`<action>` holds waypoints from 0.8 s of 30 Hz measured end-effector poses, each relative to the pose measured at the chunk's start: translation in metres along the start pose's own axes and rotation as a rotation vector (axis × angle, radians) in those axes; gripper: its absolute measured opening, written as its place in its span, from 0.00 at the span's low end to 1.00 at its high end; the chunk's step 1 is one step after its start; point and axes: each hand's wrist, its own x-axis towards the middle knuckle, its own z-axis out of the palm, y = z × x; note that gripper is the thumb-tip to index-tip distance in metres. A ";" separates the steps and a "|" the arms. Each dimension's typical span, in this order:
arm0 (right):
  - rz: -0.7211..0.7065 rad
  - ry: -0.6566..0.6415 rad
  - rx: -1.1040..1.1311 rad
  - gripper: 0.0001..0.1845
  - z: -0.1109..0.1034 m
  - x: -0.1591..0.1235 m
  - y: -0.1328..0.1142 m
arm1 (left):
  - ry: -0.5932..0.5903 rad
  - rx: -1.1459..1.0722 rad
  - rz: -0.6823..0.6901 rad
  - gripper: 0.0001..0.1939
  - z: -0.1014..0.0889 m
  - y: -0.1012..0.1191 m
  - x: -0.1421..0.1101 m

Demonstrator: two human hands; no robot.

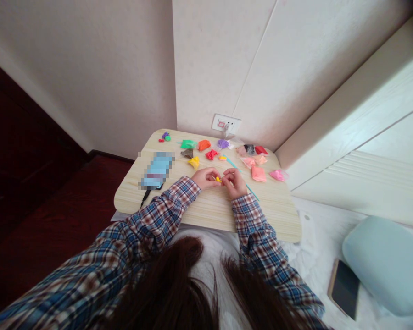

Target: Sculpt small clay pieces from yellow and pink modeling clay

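Note:
Over the front middle of the small table, my left hand [207, 178] pinches a small yellow clay piece [218, 179]. My right hand [234, 182] is closed with its fingertips at the right end of that piece, where a little orange-red shows; the fingers partly hide it. A thin light-blue stick [251, 191] lies under and beside my right hand. Just beyond my hands are a small yellow-and-orange piece [222, 158], a yellow clay packet [194, 162] and a red clay packet [212, 155].
More soft clay packets lie along the table's [206, 211] back, including green [188, 144], orange [204, 145], purple [223, 144] and coral [258, 173]. Small coloured lumps [165, 136] sit back left. A blurred-out phone [157, 170] with a cable lies left. Another phone [344, 288] rests near a pale-blue cushion [388, 263].

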 end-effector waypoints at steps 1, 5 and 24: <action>0.000 -0.001 -0.006 0.14 0.000 0.000 0.000 | -0.006 0.001 0.002 0.09 0.000 0.000 0.000; -0.006 -0.010 -0.023 0.14 0.000 0.000 -0.002 | -0.005 -0.002 0.014 0.09 0.000 0.002 -0.001; 0.050 -0.092 -0.076 0.15 -0.003 -0.003 -0.007 | 0.069 -0.062 -0.014 0.10 0.002 0.001 0.000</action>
